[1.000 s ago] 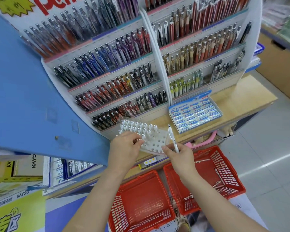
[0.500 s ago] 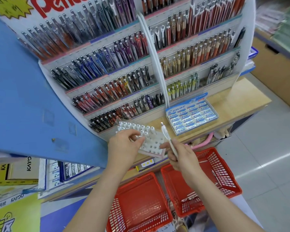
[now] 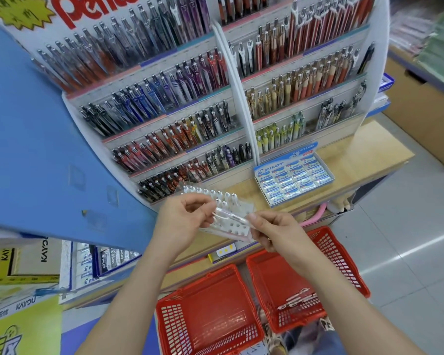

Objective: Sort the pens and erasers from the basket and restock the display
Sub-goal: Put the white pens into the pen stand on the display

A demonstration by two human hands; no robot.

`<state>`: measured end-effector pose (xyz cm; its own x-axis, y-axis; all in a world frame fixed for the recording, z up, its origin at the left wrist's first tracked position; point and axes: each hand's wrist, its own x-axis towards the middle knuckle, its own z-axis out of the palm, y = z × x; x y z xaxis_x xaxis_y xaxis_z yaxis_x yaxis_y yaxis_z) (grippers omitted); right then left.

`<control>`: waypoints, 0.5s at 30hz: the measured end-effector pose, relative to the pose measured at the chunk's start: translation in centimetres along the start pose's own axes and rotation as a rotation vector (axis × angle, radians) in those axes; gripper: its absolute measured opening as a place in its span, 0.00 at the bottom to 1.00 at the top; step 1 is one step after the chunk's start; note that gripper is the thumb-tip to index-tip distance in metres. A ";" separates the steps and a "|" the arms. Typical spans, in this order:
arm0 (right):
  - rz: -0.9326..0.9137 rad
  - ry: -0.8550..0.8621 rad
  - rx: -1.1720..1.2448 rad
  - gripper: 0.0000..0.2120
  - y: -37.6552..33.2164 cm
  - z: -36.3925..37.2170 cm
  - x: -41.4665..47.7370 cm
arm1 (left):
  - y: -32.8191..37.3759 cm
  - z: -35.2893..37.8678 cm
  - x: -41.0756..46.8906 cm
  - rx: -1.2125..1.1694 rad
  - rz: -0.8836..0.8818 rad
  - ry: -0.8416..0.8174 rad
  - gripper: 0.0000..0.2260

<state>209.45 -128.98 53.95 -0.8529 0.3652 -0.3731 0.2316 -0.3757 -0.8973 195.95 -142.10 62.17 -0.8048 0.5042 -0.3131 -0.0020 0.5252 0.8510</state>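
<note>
At frame centre, the left hand and right hand each pinch one end of a clear pen over a white holder. More pens lie in the lower-right red basket.

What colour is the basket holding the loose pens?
The basket is red, seen best in the head view.

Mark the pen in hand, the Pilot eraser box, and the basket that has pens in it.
pen (image 3: 231, 217): head view, middle of the barrel.
Pilot eraser box (image 3: 303, 149): head view, raised blue back flap.
basket with pens (image 3: 341, 262): head view, right mesh wall.
</note>
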 end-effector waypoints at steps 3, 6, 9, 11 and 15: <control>0.036 0.221 0.030 0.06 0.8 -0.3 0.8 | -0.8 -1.5 0.6 0.120 0.065 0.160 0.07; 0.042 0.354 -0.072 0.02 2.1 -1.0 1.6 | -1.3 -2.0 0.9 0.319 0.153 0.230 0.04; 0.096 0.346 -0.193 0.09 3.1 -1.0 2.2 | -1.4 -1.2 0.8 0.435 0.226 0.222 0.02; 0.128 0.324 -0.254 0.12 3.4 -0.7 2.5 | -1.8 -0.5 1.0 0.486 0.267 0.200 0.03; 0.154 0.316 -0.298 0.14 4.1 -0.1 3.0 | -2.9 0.8 1.4 0.641 0.391 0.170 0.05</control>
<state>207.89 -129.30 49.11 -0.6240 0.5834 -0.5198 0.5086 -0.2018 -0.8370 195.26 -142.36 58.98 -0.7565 0.6499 0.0731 0.6039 0.6513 0.4594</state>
